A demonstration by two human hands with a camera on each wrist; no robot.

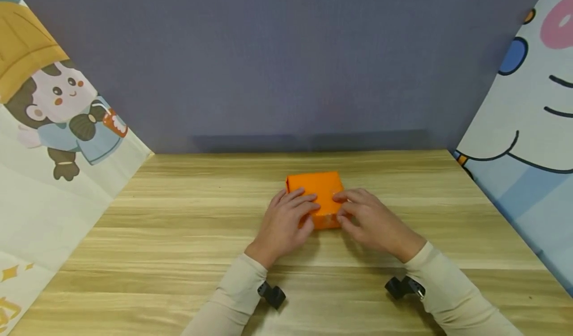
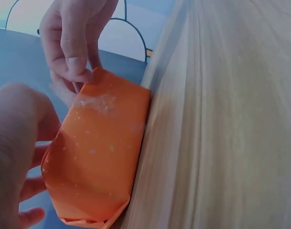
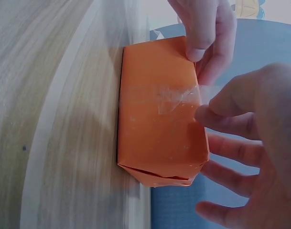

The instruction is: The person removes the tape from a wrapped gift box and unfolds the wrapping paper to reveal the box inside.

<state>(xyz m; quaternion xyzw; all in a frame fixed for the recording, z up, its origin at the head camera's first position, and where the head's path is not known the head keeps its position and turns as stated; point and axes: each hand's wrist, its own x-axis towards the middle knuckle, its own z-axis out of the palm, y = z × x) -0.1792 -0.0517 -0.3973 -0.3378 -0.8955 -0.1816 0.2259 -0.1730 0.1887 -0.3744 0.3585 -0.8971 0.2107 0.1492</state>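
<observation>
An orange paper-wrapped package sits on the wooden table, with several folds at its end. My left hand holds its left side, fingers over the top and thumb at the front edge. Across the face toward me runs a strip of clear tape, wrinkled near the upper edge. At the package's right side, my right hand pinches with thumb and index fingertip by that edge, where the tape seems to lie between them. Its other fingers spread loosely behind the package. The tape's far end is hidden.
The light wood table meets a grey-blue panel at the back. Printed cartoon panels stand at the left and right. Small black cameras are strapped to both wrists.
</observation>
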